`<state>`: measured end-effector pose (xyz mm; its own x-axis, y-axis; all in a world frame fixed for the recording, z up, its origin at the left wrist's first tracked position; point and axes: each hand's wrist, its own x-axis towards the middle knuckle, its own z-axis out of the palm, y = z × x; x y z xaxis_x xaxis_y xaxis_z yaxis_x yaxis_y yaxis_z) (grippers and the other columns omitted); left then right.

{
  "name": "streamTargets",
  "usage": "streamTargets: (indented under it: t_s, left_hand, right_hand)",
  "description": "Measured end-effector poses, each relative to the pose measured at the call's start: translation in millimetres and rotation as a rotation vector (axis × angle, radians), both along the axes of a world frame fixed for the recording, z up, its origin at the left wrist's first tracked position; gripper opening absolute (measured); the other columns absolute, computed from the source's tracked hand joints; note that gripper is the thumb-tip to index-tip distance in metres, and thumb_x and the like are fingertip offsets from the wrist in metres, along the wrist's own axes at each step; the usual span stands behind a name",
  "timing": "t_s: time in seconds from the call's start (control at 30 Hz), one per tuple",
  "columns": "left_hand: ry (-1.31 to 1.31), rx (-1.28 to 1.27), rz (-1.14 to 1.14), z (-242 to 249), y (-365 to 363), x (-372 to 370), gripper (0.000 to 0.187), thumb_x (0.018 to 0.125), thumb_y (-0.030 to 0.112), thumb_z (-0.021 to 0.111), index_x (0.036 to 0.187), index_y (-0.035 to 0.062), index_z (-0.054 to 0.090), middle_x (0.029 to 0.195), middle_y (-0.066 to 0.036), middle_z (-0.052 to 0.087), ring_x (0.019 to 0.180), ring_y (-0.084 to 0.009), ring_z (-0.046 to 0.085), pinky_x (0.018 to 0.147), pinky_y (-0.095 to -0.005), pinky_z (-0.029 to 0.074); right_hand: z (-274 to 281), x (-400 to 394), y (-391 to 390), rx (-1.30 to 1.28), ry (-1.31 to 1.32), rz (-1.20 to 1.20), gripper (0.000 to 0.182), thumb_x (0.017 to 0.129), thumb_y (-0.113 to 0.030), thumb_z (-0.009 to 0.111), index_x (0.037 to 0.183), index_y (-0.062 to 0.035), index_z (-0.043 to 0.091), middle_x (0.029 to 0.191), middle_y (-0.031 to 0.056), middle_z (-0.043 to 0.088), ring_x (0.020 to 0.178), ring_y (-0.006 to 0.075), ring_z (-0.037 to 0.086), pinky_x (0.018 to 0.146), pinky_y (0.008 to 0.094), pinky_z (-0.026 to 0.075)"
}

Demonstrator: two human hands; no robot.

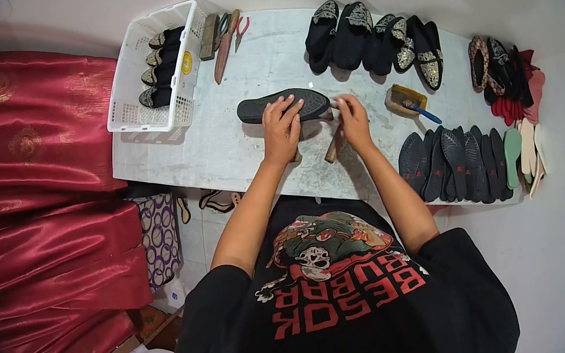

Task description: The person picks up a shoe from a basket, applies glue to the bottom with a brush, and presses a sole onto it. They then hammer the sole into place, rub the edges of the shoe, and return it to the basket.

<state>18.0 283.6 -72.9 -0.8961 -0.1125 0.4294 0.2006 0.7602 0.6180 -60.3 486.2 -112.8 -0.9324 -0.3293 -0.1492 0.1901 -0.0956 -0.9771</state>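
A black shoe [316,104] lies sole up on the white work table, its long axis running left to right. Across its middle rests my left hand [281,127], fingers over the patterned sole and thumb at the near side, gripping it. My right hand [354,119] is just right of the shoe's end, its fingers curled. A wooden-handled tool [333,147] sticks out from under that hand toward me; its head cannot be made out. Part of a brown support shows beneath my left wrist.
A white basket [117,120] of shoes stands at the back left, beside a knife [223,58] and red-handled pliers [242,32]. Black embellished shoes [352,36] line the back. At right are a glue container [396,104] with a blue-handled brush [425,113] and stacked soles [454,152].
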Motion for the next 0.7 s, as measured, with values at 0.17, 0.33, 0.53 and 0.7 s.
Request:
streamTargets:
  t_s: [0.17,0.33,0.53,0.7]
  left_hand:
    - [-0.009,-0.001,-0.008,5.6,-2.8,-0.6,0.036,0.096,0.009,0.061,0.131,0.0147,0.071,0.137,-0.01,0.063,0.134,-0.0345,0.052,0.117,-0.0535,0.032]
    - [0.025,-0.042,-0.017,0.1,-3.5,-1.8,0.035,0.095,0.012,0.063,0.129,0.0148,0.071,0.135,-0.01,0.064,0.13,-0.0346,0.053,0.114,-0.0522,0.034]
    - [0.041,-0.125,-0.138,13.4,-24.3,-10.6,0.036,0.092,0.018,0.067,0.127,0.0136,0.072,0.128,-0.008,0.068,0.12,-0.0313,0.059,0.102,-0.0464,0.04]
    - [0.041,-0.033,-0.333,28.4,-50.4,-40.6,0.019,0.085,0.017,0.074,0.103,0.0123,0.075,0.099,-0.003,0.067,0.094,-0.0255,0.06,0.081,-0.0413,0.046]
  right_hand:
    - [-95.4,39.1,16.2,0.712,0.175,-0.123,0.052,0.086,-0.024,0.082,0.122,0.0005,0.054,0.12,0.0193,0.059,0.108,0.0318,0.059,0.094,0.0414,0.049]
    - [-89.9,39.8,4.5,0.764,0.018,-0.156,0.079,0.072,-0.02,0.092,0.129,0.0,0.042,0.127,0.0242,0.055,0.117,0.0377,0.058,0.1,0.0437,0.048]
    - [-80.9,28.2,10.6,0.717,-0.147,-0.142,0.084,0.07,-0.015,0.091,0.135,0.0016,0.039,0.137,0.0256,0.054,0.126,0.0417,0.058,0.106,0.0442,0.048]
    - [-73.3,39.6,-18.5,1.04,-0.152,-0.239,0.077,0.071,-0.013,0.084,0.133,-0.0008,0.04,0.135,0.0253,0.052,0.119,0.0457,0.061,0.101,0.0501,0.051]
